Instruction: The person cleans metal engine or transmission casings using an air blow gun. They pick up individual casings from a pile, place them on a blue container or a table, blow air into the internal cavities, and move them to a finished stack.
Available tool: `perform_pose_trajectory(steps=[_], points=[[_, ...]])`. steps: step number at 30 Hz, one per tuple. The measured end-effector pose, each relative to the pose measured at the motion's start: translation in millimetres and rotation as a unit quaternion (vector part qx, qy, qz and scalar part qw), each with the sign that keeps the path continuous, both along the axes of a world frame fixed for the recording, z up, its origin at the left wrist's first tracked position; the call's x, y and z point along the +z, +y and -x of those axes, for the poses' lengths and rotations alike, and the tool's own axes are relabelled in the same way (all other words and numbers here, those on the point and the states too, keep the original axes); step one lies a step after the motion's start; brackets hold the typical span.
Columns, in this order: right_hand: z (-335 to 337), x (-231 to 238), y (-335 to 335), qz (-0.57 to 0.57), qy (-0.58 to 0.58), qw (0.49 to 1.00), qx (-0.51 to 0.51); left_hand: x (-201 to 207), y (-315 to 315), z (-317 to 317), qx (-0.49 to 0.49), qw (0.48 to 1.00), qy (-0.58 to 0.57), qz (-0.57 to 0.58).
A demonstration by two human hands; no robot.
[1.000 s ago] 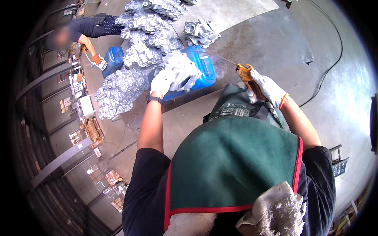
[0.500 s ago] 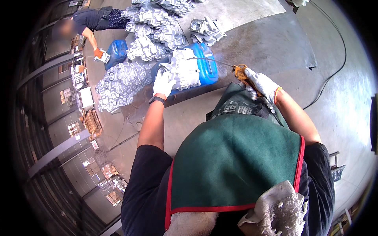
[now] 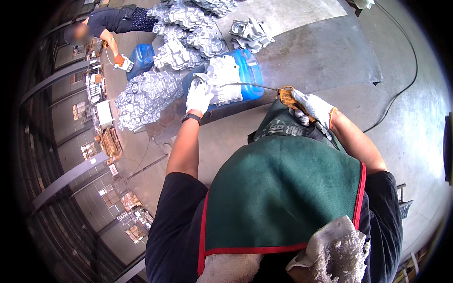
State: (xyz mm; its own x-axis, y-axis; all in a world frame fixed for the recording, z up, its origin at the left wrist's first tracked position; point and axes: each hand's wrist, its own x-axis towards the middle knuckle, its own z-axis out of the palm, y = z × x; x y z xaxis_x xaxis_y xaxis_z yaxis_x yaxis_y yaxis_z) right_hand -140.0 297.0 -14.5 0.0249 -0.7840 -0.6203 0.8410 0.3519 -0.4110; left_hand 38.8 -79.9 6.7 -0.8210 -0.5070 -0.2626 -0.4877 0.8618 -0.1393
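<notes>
My left hand (image 3: 199, 98), in a white glove, is closed on the left end of a silver-grey cast metal housing (image 3: 225, 78). The housing rests on a blue plastic canister (image 3: 251, 73) lying on its side. My gloved right hand (image 3: 315, 107) is wrapped round an orange-yellow hand-held air tool (image 3: 288, 96) with a hose fitting at its rear. From its front a long thin rod (image 3: 257, 85) reaches left across the canister to the housing. Whether the rod's tip touches the metal, I cannot tell.
Heaps of similar castings (image 3: 148, 101) lie left and beyond, with a single casting (image 3: 251, 34) further back. At the far left a co-worker (image 3: 113, 23) bends beside another blue canister (image 3: 141, 61). A black hose (image 3: 409, 78) curves over the floor at right.
The rod's tip has come nearer to me along the housing, and the rod now lies flatter. Housing and left hand have shifted slightly right. The co-worker's gloved hand has moved slightly.
</notes>
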Motion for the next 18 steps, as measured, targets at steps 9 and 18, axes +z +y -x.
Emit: perform_pose_trajectory(steps=[9,18], points=[[-5,2,-6,0.000,0.016,1.000,0.006,-2,0,-1,-0.003,1.000,-0.010,0.009],[-6,-1,-10,-0.007,0.014,1.000,0.014,-6,-6,-4,-0.009,1.000,0.004,0.007]])
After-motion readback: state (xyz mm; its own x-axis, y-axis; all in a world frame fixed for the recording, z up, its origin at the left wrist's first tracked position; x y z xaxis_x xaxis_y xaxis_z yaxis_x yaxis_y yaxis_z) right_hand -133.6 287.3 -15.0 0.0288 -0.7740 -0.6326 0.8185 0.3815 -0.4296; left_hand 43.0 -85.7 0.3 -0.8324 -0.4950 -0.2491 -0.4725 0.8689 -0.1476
